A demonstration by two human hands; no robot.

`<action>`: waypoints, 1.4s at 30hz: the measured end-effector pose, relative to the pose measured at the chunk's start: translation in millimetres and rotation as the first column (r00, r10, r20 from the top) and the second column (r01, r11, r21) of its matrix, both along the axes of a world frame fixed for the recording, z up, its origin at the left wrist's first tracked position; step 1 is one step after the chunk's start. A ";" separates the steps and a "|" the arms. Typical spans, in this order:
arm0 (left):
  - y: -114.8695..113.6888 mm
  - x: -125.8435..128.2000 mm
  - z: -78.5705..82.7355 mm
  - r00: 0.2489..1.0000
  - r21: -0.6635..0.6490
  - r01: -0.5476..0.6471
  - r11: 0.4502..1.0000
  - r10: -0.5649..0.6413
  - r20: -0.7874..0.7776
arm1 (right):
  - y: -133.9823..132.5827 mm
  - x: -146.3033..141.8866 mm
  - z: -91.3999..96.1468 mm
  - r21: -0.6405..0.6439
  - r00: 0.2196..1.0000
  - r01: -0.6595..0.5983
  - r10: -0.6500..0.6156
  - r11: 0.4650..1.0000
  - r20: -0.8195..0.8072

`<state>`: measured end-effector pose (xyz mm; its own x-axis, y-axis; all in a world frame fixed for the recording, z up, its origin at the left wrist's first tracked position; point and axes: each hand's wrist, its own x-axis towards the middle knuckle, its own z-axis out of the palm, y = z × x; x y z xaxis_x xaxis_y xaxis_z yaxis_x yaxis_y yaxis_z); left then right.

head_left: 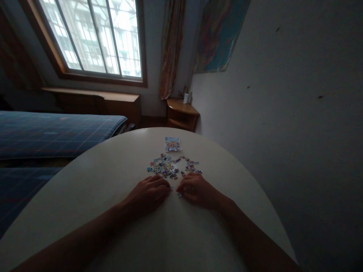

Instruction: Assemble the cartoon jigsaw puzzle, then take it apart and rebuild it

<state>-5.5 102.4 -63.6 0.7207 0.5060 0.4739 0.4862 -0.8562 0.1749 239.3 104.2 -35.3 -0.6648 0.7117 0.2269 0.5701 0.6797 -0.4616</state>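
Observation:
My left hand rests on the white table with its fingers curled together, and a small puzzle piece shows at its fingertips. Facing it across a narrow gap, my right hand is closed too, its thumb and fingers at another puzzle piece on the tabletop. Just beyond both hands lies a loose pile of small multicoloured jigsaw pieces. To the right of the pile, more pieces form a rough curve. Behind them lies a picture packet with a blue and orange design.
The round white table fills the foreground. A bed with a blue checked mattress stands left, and a bare wall runs along the right. At the back are a barred window, a curtain and a wooden corner shelf.

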 end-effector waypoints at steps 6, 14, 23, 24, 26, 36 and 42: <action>-0.1 -0.1 0.5 0.999 0.019 0.037 0.999 -0.038 0.028 | 16.5 15.0 -8.5 0.058 0.963 0.254 -0.247 0.966 -0.107; -0.8 1.6 3.5 0.996 -0.022 0.089 0.996 -0.089 0.015 | 40.7 37.9 -27.0 0.146 0.857 0.515 -0.509 0.845 -0.078; -1.4 1.9 5.4 0.994 -0.035 0.109 0.993 -0.108 0.020 | 33.0 27.7 -25.6 0.146 0.849 0.482 -0.502 0.864 0.163; -1.4 1.9 5.3 0.994 -0.036 0.107 0.994 -0.106 0.015 | 31.7 26.7 -24.6 0.145 0.850 0.476 -0.496 0.867 0.175; -1.2 1.6 4.6 0.995 -0.034 0.101 0.994 -0.101 0.009 | 28.8 24.2 -22.4 0.147 0.858 0.462 -0.483 0.874 0.176; -0.9 2.2 2.7 0.996 -0.030 0.082 0.996 -0.081 0.023 | 24.6 13.0 -23.7 0.219 0.906 0.387 -0.414 0.896 0.090; 7.0 -2.1 -3.0 0.981 -0.023 -0.150 0.988 0.152 0.120 | 29.4 16.8 -28.6 0.232 0.854 0.499 -0.519 0.835 0.029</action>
<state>-7.7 109.4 -66.5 0.5728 0.6118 0.5455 0.5842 -0.7715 0.2518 256.1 133.6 -64.0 -0.2456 0.8975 0.3662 0.8932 0.3564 -0.2744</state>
